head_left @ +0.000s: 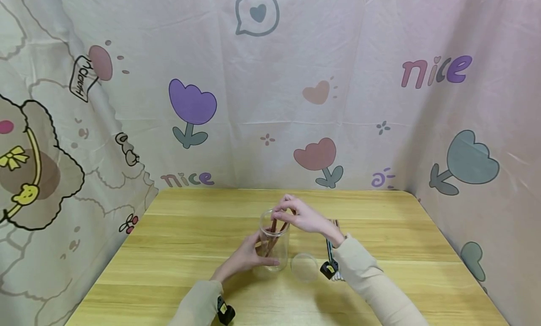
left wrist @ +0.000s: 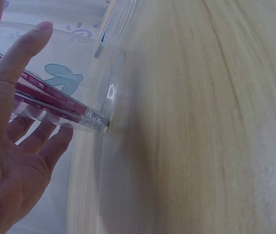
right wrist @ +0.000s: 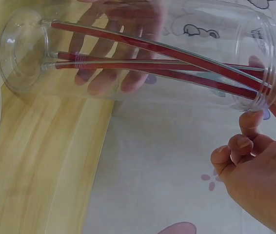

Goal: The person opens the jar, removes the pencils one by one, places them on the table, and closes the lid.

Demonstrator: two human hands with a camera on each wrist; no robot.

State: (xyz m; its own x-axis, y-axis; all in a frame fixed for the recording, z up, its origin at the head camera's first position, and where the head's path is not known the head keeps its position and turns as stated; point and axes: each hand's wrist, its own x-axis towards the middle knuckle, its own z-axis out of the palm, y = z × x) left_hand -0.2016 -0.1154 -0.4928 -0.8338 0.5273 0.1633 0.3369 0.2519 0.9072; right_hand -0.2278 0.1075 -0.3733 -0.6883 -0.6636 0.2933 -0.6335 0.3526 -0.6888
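Note:
A clear plastic jar [head_left: 282, 259] stands upright on the table, with several red pencils [right wrist: 152, 47] leaning inside it. Their silver ends rest near the bottom of the jar, as the left wrist view shows. My left hand [head_left: 245, 256] grips the jar's side, thumb on the near side and fingers behind. Over the jar's mouth, my right hand [head_left: 306, 217] pinches the upper end of a red pencil; its fingertips are partly hidden at the rim. A round clear lid [head_left: 304, 267] lies on the table just right of the jar.
Under and beside the right forearm lies a bundle of thin striped sticks [head_left: 337, 275], mostly covered by the sleeve and wrist camera. The wooden table [head_left: 203, 208] ends at a printed cloth backdrop [head_left: 253, 81] behind and on both sides.

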